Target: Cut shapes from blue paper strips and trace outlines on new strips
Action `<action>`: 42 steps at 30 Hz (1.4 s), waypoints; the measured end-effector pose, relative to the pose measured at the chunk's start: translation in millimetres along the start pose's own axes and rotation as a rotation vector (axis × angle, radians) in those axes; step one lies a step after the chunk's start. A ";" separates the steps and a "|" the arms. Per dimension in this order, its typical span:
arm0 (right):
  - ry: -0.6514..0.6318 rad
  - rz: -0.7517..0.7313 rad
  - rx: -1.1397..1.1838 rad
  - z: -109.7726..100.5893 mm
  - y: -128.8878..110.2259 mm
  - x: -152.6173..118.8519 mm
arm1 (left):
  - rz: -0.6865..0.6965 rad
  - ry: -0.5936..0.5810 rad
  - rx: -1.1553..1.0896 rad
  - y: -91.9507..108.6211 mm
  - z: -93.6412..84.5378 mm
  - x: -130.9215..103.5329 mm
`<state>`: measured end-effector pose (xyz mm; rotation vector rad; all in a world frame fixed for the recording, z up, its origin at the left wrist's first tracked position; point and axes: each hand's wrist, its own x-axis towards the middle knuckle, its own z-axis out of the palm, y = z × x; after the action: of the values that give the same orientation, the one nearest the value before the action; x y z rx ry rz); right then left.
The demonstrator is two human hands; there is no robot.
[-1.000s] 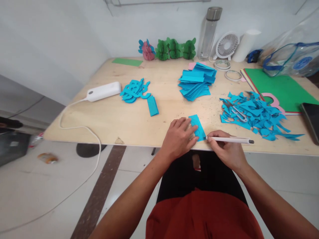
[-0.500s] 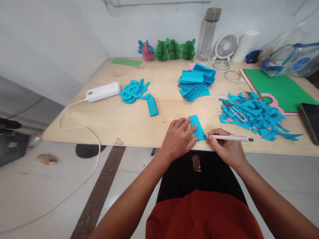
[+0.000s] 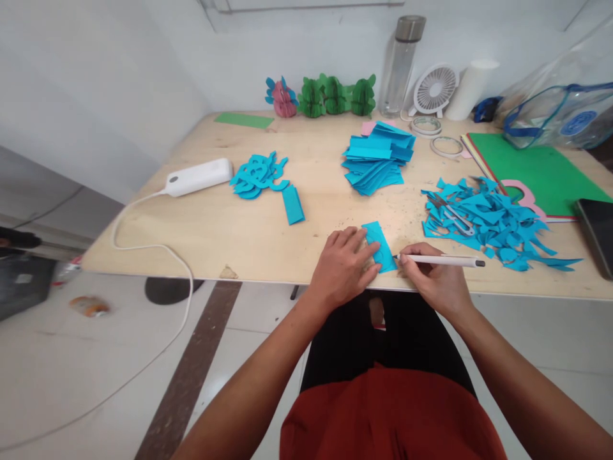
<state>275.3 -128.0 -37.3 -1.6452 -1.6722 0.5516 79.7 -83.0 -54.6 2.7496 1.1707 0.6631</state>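
Note:
My left hand (image 3: 341, 265) lies with its fingers stretched out, pressing a small blue piece of paper (image 3: 384, 250) against the table near its front edge. Something pale shows beneath those fingers, mostly covered. In my right hand (image 3: 438, 282) a white pen (image 3: 450, 260) is pinched, its tip at the paper's right edge. Faint curved lines seem to mark the paper. A folded blue strip (image 3: 294, 206) and a heap of curved blue cut-outs (image 3: 256, 174) lie to the left. Behind my hands sits a pile of folded blue paper (image 3: 376, 163).
Blue scraps (image 3: 507, 223) with small scissors (image 3: 457, 219) on them cover the right side, beside green sheets (image 3: 541, 172) and a dark phone (image 3: 596, 230). Along the wall stand paper figures (image 3: 332, 96), a bottle (image 3: 401, 70) and a fan (image 3: 435, 89). A white corded device (image 3: 198, 177) lies left.
The pen has tilted slightly and its tip has shifted a little up along the paper's right edge. My left hand and the paper stay nearly in place.

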 end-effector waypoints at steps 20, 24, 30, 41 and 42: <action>0.027 0.018 0.062 1.9 -3.9 8.7 | 0.005 -0.006 -0.007 0.1 -1.3 0.1; 0.014 0.001 0.014 4.5 -2.3 10.7 | 0.001 -0.008 -0.004 -0.1 -1.3 -0.2; 0.024 -0.002 -0.001 5.3 -1.9 10.1 | 0.001 -0.009 -0.001 0.1 -1.3 -0.1; -0.007 0.038 0.032 4.1 -1.9 8.0 | 0.001 -0.013 -0.002 0.2 -2.0 -0.3; -0.004 0.039 0.031 3.9 -2.2 7.3 | 0.000 -0.012 0.000 0.3 -2.0 -0.2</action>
<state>271.4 -120.4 -36.8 -1.6584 -1.6294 0.5972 79.0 -83.6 -52.8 2.7496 1.1674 0.6459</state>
